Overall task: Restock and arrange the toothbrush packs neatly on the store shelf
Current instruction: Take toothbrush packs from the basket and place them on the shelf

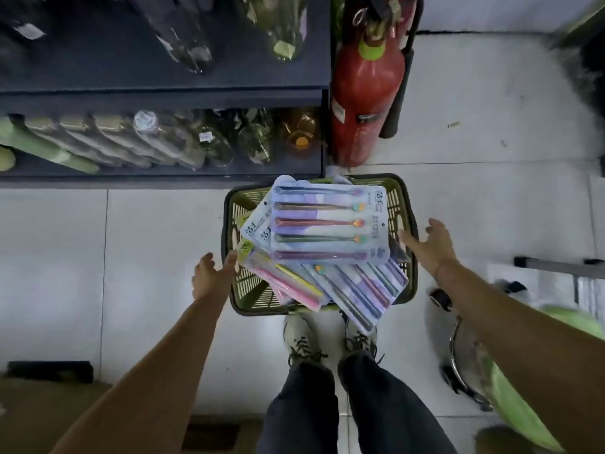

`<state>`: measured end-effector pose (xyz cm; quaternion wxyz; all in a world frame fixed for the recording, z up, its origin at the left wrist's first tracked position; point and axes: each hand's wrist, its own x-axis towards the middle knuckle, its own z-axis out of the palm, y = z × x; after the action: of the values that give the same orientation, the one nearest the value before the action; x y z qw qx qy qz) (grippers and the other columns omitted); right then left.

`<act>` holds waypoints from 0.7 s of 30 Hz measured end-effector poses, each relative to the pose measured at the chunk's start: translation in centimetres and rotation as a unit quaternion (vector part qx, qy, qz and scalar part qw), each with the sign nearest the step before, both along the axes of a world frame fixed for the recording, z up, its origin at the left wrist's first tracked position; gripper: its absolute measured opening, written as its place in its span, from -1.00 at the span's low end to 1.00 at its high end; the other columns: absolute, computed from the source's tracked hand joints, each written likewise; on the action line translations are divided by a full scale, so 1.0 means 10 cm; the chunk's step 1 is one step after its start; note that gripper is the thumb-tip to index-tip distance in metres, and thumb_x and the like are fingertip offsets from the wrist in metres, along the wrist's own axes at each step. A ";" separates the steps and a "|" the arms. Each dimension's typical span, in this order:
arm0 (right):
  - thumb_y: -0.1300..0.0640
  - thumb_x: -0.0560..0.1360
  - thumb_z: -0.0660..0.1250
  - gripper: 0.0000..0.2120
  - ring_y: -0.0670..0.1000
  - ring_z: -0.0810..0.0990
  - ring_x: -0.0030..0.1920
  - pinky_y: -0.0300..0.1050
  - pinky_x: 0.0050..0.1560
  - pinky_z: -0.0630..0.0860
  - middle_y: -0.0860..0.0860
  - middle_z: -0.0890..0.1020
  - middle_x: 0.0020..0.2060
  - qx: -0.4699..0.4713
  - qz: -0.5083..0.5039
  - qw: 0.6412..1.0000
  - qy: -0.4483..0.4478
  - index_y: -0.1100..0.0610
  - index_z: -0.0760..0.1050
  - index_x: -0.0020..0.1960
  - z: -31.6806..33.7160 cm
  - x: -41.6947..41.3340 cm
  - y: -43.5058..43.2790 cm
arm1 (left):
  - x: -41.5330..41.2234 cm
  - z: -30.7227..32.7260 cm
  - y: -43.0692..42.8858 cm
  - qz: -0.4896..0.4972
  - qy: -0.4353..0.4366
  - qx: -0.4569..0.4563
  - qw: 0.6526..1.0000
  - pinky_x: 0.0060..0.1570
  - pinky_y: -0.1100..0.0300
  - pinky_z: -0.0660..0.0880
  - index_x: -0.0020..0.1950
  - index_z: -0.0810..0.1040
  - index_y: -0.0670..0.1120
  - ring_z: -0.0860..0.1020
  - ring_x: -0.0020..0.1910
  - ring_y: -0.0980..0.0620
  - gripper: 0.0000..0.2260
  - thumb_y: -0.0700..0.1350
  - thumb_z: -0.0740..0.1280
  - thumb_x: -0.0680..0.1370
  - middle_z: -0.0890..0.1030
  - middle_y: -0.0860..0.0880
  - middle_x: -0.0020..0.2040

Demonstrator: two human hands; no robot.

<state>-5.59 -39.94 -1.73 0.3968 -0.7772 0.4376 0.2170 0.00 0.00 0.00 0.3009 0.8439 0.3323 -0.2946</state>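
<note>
Toothbrush packs point(329, 221) lie heaped in a basket point(245, 199), the left hand point(211, 275) and right hand point(430, 247) at its sides, fingers straight, grasping nothing.

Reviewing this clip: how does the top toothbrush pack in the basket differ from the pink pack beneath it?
The top pack is pale blue-purple and fully visible; the pink pack is pink and yellow and partly covered. The top pack's brushes lie across the picture; the pink pack's run diagonally. Both are flat packs lying in the green basket.
</note>
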 end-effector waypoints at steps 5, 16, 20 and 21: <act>-0.17 0.55 0.28 -0.36 0.20 0.50 0.24 0.01 0.21 0.43 0.17 0.50 0.30 0.028 -0.028 0.999 0.036 0.21 0.28 0.45 -0.47 0.04 -0.10 | 0.11 -0.60 0.09 0.074 0.036 0.002 0.997 0.34 -0.14 0.34 0.52 0.27 -0.11 0.37 0.38 -0.23 -0.37 0.28 0.14 0.60 0.41 -0.20 0.41; -0.18 0.51 0.25 -0.46 0.18 0.56 -0.04 0.24 0.13 0.49 0.25 0.59 0.04 0.201 -0.238 0.950 0.006 0.23 0.51 0.25 -0.90 0.03 -0.26 | 0.14 -0.88 0.26 0.255 0.029 -0.218 0.941 0.19 -0.19 0.48 -0.01 0.60 -0.13 0.57 -0.04 -0.19 -0.57 0.22 0.20 0.56 0.61 -0.22 0.00; -0.16 0.46 0.30 -0.50 0.14 0.57 -0.19 0.04 -0.14 0.53 0.20 0.57 -0.06 0.220 -0.224 0.949 0.004 0.22 0.53 0.18 -0.62 0.05 -0.14 | 0.03 -0.74 0.49 0.265 0.029 -0.204 0.942 0.09 -0.15 0.50 0.24 0.52 -0.24 0.56 -0.06 -0.20 -0.43 0.21 0.20 0.50 0.61 -0.25 0.02; -0.15 0.48 0.30 -0.53 0.13 0.56 -0.24 0.00 -0.20 0.52 0.20 0.57 -0.11 0.224 -0.213 0.951 -0.001 0.23 0.52 0.14 -0.50 0.07 -0.09 | 0.00 -0.60 0.52 0.271 0.026 -0.198 0.942 0.08 -0.15 0.51 0.27 0.51 -0.22 0.58 -0.05 -0.21 -0.45 0.20 0.19 0.53 0.62 -0.25 0.02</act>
<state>-4.92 -40.79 -6.71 0.5978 -0.5577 0.5327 0.2189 -0.01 5.24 -6.05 0.5216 0.6373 0.4911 -0.2839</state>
